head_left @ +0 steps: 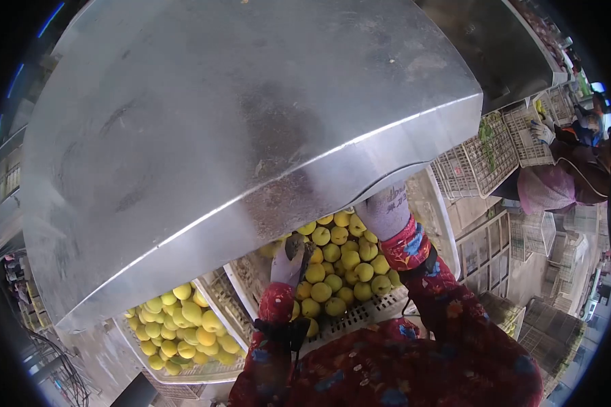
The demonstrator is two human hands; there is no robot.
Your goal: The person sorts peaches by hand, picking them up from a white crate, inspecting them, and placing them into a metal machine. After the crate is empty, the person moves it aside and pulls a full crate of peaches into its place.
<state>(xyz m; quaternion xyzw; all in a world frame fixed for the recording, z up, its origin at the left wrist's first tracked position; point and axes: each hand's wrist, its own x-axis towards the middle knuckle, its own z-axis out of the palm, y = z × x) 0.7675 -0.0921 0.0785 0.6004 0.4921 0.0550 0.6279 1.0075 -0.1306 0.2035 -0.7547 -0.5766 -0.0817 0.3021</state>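
Note:
A crate [343,322] of yellow peaches [343,261] stands right in front of my body, its far part hidden under a big metal hood. My left hand [290,263], in a pale glove with dark fingers, is over the left side of these peaches. Its fingers look apart, with no fruit visible in them. My right hand [385,205] wears a pale glove with dark writing on the back. It reaches in at the crate's right side, beneath the hood's edge, and its fingers are hidden there.
The metal hood [251,115] fills most of the view above my hands. A second crate of yellow peaches [183,329] stands at lower left. Pale plastic crates [478,159] are stacked on the right, where another person [570,163] works with gloved hands.

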